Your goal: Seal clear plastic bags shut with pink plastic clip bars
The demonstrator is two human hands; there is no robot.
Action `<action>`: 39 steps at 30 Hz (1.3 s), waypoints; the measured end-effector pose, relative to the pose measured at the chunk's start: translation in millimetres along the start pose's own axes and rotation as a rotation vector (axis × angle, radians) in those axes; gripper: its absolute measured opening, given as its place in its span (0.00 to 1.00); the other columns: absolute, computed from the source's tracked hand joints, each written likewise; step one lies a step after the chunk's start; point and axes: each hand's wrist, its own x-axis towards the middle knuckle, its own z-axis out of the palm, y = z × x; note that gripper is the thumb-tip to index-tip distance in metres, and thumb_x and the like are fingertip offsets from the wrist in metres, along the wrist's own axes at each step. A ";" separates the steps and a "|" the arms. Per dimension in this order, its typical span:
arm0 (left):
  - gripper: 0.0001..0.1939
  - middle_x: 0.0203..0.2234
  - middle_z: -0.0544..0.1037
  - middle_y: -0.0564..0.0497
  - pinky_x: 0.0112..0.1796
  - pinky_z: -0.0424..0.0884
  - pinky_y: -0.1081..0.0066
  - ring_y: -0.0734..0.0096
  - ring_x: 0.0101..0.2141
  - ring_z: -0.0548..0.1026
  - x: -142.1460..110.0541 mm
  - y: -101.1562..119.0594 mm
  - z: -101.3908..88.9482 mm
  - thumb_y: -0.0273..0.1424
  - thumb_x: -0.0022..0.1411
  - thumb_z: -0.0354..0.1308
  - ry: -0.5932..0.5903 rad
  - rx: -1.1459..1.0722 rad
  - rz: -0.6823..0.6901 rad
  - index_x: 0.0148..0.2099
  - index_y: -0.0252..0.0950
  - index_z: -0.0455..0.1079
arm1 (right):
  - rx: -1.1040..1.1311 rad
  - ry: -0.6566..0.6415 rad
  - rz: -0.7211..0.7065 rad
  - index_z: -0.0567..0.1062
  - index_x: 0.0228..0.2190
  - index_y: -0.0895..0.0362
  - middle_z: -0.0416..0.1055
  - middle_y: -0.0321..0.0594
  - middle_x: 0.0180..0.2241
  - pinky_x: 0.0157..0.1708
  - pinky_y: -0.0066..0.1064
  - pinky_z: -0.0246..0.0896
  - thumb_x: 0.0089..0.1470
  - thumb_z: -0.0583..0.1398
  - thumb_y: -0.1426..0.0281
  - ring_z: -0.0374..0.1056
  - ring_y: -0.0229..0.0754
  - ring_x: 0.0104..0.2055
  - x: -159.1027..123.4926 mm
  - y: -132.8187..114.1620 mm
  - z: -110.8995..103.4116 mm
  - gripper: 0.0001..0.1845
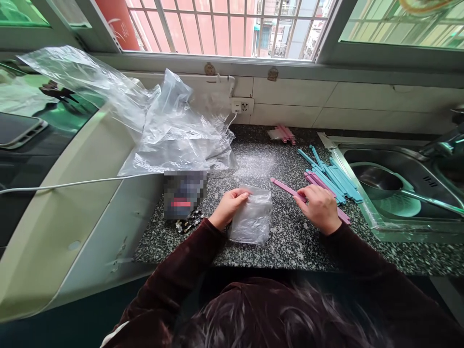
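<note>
My left hand point(229, 207) pinches the upper left edge of a small clear plastic bag point(252, 220), which lies on the speckled counter in front of me. To the right, my right hand point(321, 205) grips one end of a thin pink strip point(283, 186); its other end points left toward the bag. Under and beside that hand lie more pink strips point(314, 181), partly hidden by it. A loose pile of light blue strips point(335, 178) spreads just beyond, near the sink.
Large crumpled plastic bags point(174, 135) cover the back left. Nearer stands a blurred dark item point(184, 193) beside small shiny bits point(188, 222). A white cable point(90, 182) crosses the left side. A small pink bundle point(283, 134) lies by the wall. The sink point(377, 220) holds a pan point(377, 179).
</note>
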 end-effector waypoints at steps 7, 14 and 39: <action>0.20 0.19 0.71 0.55 0.25 0.58 0.78 0.80 0.21 0.65 -0.1 -0.6 -0.9 0.39 0.35 0.68 -0.032 -0.005 -0.021 0.28 0.29 0.71 | 0.222 0.146 -0.159 0.71 0.27 0.58 0.69 0.39 0.26 0.32 0.30 0.53 0.55 0.56 0.65 0.62 0.40 0.30 29.2 -34.5 3.3 0.10; 0.22 0.16 0.67 0.56 0.22 0.53 0.78 0.82 0.18 0.61 0.8 -0.7 -2.6 0.41 0.34 0.68 -0.049 -0.022 -0.029 0.25 0.29 0.67 | 0.391 0.165 -0.252 0.70 0.29 0.58 0.70 0.40 0.28 0.32 0.30 0.57 0.55 0.57 0.67 0.64 0.39 0.31 31.2 -52.1 16.7 0.07; 0.23 0.24 0.75 0.49 0.30 0.61 0.73 0.75 0.25 0.68 -3.7 4.6 -3.3 0.45 0.43 0.64 -0.165 0.006 -0.019 0.32 0.27 0.73 | 0.388 0.165 -0.302 0.70 0.28 0.57 0.70 0.40 0.27 0.31 0.31 0.56 0.54 0.58 0.68 0.64 0.39 0.31 23.4 -47.8 27.6 0.05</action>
